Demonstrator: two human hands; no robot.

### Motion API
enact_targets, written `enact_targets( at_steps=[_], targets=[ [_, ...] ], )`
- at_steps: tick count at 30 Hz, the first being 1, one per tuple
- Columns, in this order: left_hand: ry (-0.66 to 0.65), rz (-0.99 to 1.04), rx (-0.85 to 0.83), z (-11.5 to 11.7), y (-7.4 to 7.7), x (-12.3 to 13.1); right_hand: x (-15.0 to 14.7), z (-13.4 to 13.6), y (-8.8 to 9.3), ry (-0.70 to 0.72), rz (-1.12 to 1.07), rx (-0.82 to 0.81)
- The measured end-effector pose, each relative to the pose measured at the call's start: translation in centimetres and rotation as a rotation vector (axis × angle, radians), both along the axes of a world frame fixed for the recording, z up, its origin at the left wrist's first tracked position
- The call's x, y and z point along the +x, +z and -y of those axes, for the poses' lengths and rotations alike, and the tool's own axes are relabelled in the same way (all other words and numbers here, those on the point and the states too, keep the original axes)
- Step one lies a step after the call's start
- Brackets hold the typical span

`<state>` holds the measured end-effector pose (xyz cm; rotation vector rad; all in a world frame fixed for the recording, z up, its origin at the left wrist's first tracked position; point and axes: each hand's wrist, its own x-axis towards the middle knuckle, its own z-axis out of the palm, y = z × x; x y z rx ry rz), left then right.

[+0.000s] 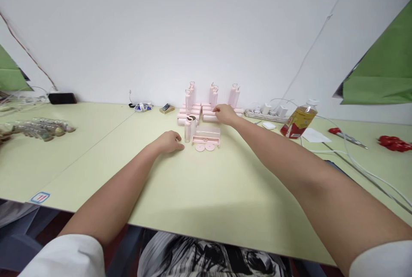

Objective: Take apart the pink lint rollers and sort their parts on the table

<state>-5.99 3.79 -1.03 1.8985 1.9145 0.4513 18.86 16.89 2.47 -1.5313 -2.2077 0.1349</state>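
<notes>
Pale green tabletop [206, 182], frame centre: left hand [169, 141] rests curled, empty, beside an upright pink tube [187, 130]; right hand [226, 114] curls over the pink tube stack [190, 112], grip unclear; a nudge could topple it.

sticker [40, 197] on table [209, 191] edge: red strokes, unreadable | bottle [299, 122] label: too small to read

Pale pink tubes [193, 113] lie stacked in rows near the bench's far edge, with taller pink pieces [213, 94] standing upright behind them. Just in front, one pink tube [187, 131] stands upright beside a flat pink tray [207, 133]. Two round pink discs [205, 147] lie at the tray's near side.
</notes>
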Motion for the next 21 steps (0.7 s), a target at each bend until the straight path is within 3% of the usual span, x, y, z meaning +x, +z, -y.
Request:
enact_targets(
  at_steps=[4, 8, 11, 16, 21],
  targets=[
    [-0.002, -0.002, -0.003, 0.1, 0.0, 0.1, -2.7, -1.2, 0.8, 0.051, 0.022, 0.016],
    [-0.014, -0.005, -0.004, 0.2, 0.0, 0.2, -2.7, -2.5, 1.3, -0.053, 0.049, 0.017],
    [-0.017, -0.008, -0.002, 0.2, 0.0, 0.3, -1.1, -2.9, 0.2, -0.082, 0.068, 0.011],
    [-0.045, -0.009, -0.027, 0.6, 0.5, 0.1, 0.2, -3.3, -2.1, -0.011, 0.095, -0.062],
    [-0.229, -0.018, -0.206, 1.9, 1.6, -0.2, 1.0, -2.5, -3.4, 0.045, 0.078, -0.019]
  ],
)
